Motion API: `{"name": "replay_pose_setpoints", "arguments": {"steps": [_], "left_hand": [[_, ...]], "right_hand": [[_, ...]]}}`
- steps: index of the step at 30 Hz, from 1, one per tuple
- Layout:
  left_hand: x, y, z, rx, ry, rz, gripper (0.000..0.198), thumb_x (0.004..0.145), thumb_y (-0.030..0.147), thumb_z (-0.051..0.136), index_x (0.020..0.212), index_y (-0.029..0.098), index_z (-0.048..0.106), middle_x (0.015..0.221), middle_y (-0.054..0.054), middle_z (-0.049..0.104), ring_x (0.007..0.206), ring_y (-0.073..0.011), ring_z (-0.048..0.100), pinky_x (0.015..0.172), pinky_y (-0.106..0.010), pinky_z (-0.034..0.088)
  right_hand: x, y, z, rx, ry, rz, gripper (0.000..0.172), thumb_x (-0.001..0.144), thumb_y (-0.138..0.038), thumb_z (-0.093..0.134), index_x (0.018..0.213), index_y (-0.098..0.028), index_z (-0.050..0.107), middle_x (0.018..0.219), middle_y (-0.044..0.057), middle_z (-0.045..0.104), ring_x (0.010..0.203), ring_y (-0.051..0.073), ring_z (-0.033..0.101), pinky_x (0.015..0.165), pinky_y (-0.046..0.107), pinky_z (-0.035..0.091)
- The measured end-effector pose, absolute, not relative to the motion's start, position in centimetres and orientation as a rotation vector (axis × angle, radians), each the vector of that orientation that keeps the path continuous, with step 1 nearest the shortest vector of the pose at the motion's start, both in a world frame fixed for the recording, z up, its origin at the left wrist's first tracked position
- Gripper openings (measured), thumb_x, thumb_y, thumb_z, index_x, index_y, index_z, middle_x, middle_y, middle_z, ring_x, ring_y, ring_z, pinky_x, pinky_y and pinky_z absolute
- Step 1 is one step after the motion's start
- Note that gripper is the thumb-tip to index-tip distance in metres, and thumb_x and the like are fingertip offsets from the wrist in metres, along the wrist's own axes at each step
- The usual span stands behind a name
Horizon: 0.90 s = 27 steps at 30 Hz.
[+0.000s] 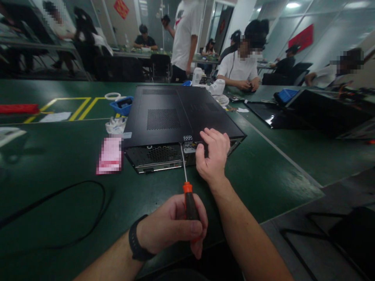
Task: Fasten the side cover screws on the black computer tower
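Low in the frame's centre, the left hand has its grip wrapped tight on a black-and-orange screwdriver, its tip at the rear panel of the black computer case lying mid-frame on the green bench. The right hand rests on the case's rear edge, grip loosely spread, beside a small sticker too small to read.

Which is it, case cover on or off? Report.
On: the cover lies flat over the computer case, flush to the rear edge where the right hand rests; left hand holds a screwdriver.
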<state>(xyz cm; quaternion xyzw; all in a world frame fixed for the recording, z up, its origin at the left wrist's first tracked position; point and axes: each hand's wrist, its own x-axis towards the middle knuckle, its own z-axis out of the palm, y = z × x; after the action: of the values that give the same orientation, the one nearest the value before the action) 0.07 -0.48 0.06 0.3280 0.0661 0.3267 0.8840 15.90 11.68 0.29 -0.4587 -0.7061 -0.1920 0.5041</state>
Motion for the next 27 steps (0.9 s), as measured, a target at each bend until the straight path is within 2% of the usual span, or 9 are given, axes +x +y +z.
{"name": "replay_pose_setpoints", "arguments": {"steps": [10, 20, 27], "left_hand": [[-0.06, -0.57, 0.16, 0.595, 0.124, 0.653, 0.031, 0.079, 0.027, 0.079, 0.104, 0.01, 0.07, 0.086, -0.008, 0.073, 0.062, -0.0129, 0.07, 0.06, -0.023, 0.057], [-0.02, -0.58, -0.2, 0.618, 0.12, 0.646, 0.026, 0.082, 0.028, 0.078, 0.101, 0.012, 0.069, 0.081, -0.006, 0.073, 0.06, -0.0129, 0.07, 0.054, -0.02, 0.051], [-0.07, -0.63, -0.09, 0.611, 0.115, 0.632, 0.025, 0.083, 0.026, 0.078, 0.101, 0.012, 0.07, 0.083, -0.006, 0.075, 0.061, -0.013, 0.07, 0.056, -0.02, 0.053]], "right_hand": [[16.02, 11.66, 0.2, -1.1, -1.698, -0.447, 0.034, 0.094, -0.028, 0.052, 0.125, -0.022, 0.064, 0.13, 0.008, 0.071, 0.13, 0.024, 0.06, 0.121, 0.05, 0.031], [15.94, 11.67, 0.22, -1.108, -1.699, -0.443, 0.034, 0.094, -0.028, 0.052, 0.125, -0.022, 0.064, 0.13, 0.008, 0.071, 0.13, 0.024, 0.06, 0.121, 0.05, 0.031], [15.93, 11.68, 0.24, -1.085, -1.694, -0.456, 0.032, 0.095, -0.027, 0.053, 0.124, -0.021, 0.064, 0.129, 0.009, 0.071, 0.129, 0.024, 0.06, 0.121, 0.05, 0.032]]}}
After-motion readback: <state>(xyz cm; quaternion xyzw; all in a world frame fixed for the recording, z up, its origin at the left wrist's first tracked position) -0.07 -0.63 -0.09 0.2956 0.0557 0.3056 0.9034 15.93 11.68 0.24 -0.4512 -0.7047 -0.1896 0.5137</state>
